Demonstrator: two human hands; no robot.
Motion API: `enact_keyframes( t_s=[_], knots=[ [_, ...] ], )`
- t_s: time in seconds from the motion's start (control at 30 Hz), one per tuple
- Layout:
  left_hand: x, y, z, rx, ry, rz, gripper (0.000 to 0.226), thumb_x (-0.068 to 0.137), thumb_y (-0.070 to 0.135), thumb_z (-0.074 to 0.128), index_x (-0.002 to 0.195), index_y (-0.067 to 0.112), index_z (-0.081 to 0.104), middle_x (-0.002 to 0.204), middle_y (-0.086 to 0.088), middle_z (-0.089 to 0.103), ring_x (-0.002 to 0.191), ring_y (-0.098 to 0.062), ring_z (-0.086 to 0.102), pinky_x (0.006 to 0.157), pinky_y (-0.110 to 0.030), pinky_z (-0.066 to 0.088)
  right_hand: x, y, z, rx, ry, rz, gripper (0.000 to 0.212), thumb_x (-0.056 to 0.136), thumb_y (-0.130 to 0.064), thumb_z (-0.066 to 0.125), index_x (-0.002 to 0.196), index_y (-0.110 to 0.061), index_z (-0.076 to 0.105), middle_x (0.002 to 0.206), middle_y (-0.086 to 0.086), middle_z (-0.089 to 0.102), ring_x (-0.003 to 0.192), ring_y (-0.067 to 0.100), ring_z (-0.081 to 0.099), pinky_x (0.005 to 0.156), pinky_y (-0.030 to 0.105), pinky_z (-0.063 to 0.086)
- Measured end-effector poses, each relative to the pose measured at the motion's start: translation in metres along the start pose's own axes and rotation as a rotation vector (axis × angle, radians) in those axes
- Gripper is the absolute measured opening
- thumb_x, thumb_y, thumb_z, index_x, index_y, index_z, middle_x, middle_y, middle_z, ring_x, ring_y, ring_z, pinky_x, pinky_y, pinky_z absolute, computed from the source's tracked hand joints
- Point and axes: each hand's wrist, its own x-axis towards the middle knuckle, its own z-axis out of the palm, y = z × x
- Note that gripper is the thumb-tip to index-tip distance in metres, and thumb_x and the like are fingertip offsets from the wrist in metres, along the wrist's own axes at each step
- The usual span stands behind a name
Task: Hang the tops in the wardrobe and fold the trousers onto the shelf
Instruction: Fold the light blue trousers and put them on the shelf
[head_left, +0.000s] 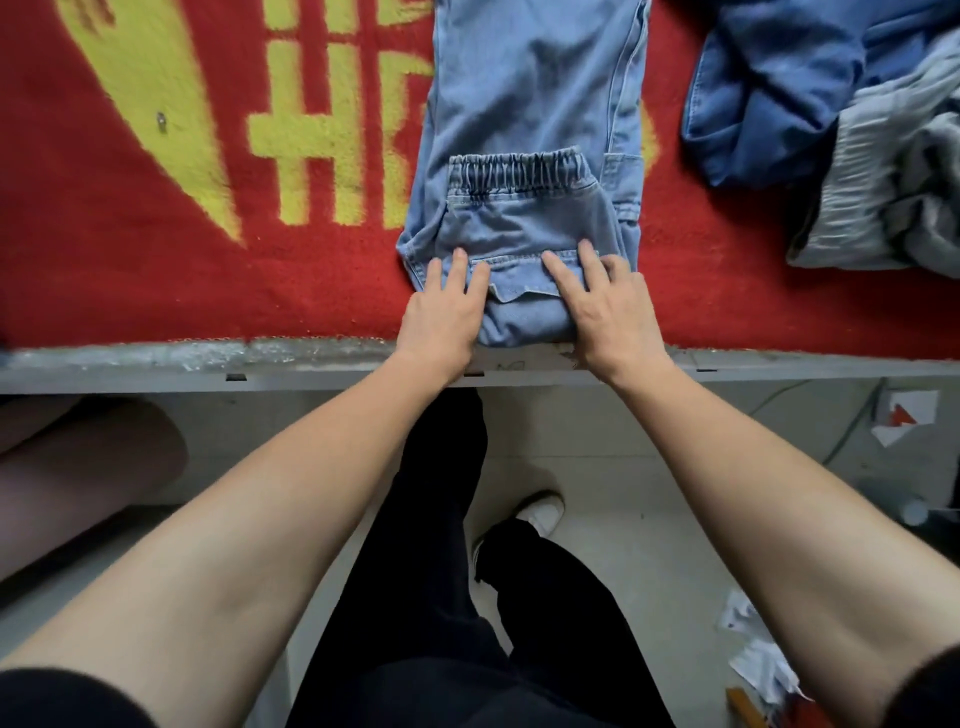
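1. Nearest, the left hand (441, 312) and right hand (610, 306) lie flat, fingers straight, pressing the folded waist end of the light-blue jeans (530, 104).
2. The jeans stretch away across a red blanket (78, 234).
3. Far right, a heap of clothes (779, 104).

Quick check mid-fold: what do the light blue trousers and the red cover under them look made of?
The trousers look like light-wash denim, matt, with topstitched seams, a pocket flap and a gathered elastic waistband. The red cover seems a fuzzy pile fabric, fleece or carpet-like; its yellow pattern has soft, blurred edges. The exact fibre cannot be told.
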Motion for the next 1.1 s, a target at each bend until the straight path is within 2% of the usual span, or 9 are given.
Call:
enact_keyframes(
  t_s=[0.13,0.3,0.53,0.67,0.77,0.83,0.9,0.97,1.1],
  knots=[
    [-0.006,-0.001,-0.033,-0.056,0.037,0.026,0.059,0.076,0.005,0.065,0.128,0.012,0.037,0.138,-0.010,0.046,0.121,-0.032,0.046,0.082,-0.044,0.047,-0.005,0.005,-0.025,0.012,0.009,-0.026,0.096,0.064,-0.021,0.077,0.150,-0.019,0.034,0.138,0.012,0.050,0.102,0.036,0.053,0.080,0.043,0.043],
    [-0.046,0.009,-0.068,-0.076,0.102,0.025,0.044,0.079,0.006,0.056,0.120,0.012,0.040,0.115,-0.008,0.057,0.102,-0.033,0.055,0.068,-0.037,0.036,-0.034,0.006,-0.065,0.067,0.049,-0.038,0.078,0.068,-0.025,0.069,0.141,-0.022,0.041,0.127,0.003,0.060,0.103,0.036,0.054,0.082,0.041,0.043],
    [-0.106,0.017,-0.068,-0.123,-0.111,0.028,0.049,0.084,0.026,0.049,0.132,0.022,0.040,0.126,-0.012,0.062,0.110,-0.037,0.059,0.088,-0.044,0.047,-0.093,0.002,-0.089,0.148,-0.095,-0.102,0.062,0.070,-0.029,0.062,0.131,-0.025,0.049,0.114,0.008,0.068,0.101,0.037,0.062,0.082,0.039,0.053],
    [-0.101,0.007,-0.080,-0.275,-0.311,0.097,0.049,0.085,0.038,0.053,0.132,0.026,0.048,0.131,-0.007,0.061,0.117,-0.030,0.057,0.096,-0.039,0.047,-0.092,0.008,-0.100,0.205,-0.271,-0.103,0.058,0.071,-0.033,0.067,0.127,-0.027,0.053,0.115,0.009,0.052,0.100,0.036,0.061,0.083,0.037,0.050],
    [-0.079,-0.006,-0.111,-0.473,-0.380,0.122,0.042,0.071,0.040,0.063,0.108,0.021,0.067,0.103,-0.001,0.071,0.097,-0.021,0.063,0.087,-0.032,0.051,-0.068,0.019,-0.120,0.272,-0.379,-0.124,0.044,0.067,-0.038,0.072,0.109,-0.029,0.061,0.097,0.002,0.054,0.095,0.030,0.061,0.077,0.033,0.050],
    [-0.053,-0.020,-0.130,-0.631,-0.338,0.057,0.026,0.070,0.032,0.071,0.090,0.015,0.072,0.085,0.000,0.071,0.080,-0.016,0.062,0.080,-0.035,0.053,-0.042,0.034,-0.141,0.376,-0.422,-0.092,0.041,0.061,-0.042,0.070,0.099,-0.029,0.062,0.090,-0.005,0.064,0.090,0.025,0.064,0.073,0.032,0.051],
    [-0.024,-0.034,-0.147,-0.782,-0.270,-0.019,0.018,0.073,0.022,0.075,0.090,0.016,0.074,0.085,0.001,0.070,0.082,-0.012,0.062,0.084,-0.035,0.053,-0.013,0.052,-0.164,0.514,-0.373,-0.030,0.056,0.059,-0.044,0.068,0.115,-0.032,0.064,0.101,-0.008,0.065,0.094,0.018,0.062,0.081,0.030,0.050],
    [0.007,-0.047,-0.163,-0.990,-0.188,-0.102,0.024,0.071,0.012,0.078,0.095,0.015,0.074,0.088,-0.003,0.070,0.083,-0.014,0.062,0.081,-0.033,0.052,0.021,0.069,-0.183,0.653,-0.246,0.053,0.066,0.071,-0.036,0.075,0.134,-0.030,0.057,0.111,-0.006,0.057,0.099,0.013,0.055,0.086,0.023,0.041],
    [0.083,-0.065,-0.173,-1.272,0.161,-0.306,0.033,0.074,0.012,0.080,0.102,0.016,0.062,0.086,0.003,0.066,0.072,-0.006,0.061,0.061,-0.018,0.049,0.102,0.088,-0.185,0.823,0.063,0.248,0.063,0.078,-0.037,0.073,0.138,-0.026,0.054,0.130,-0.004,0.059,0.116,0.012,0.053,0.094,0.019,0.037]
  ],
)
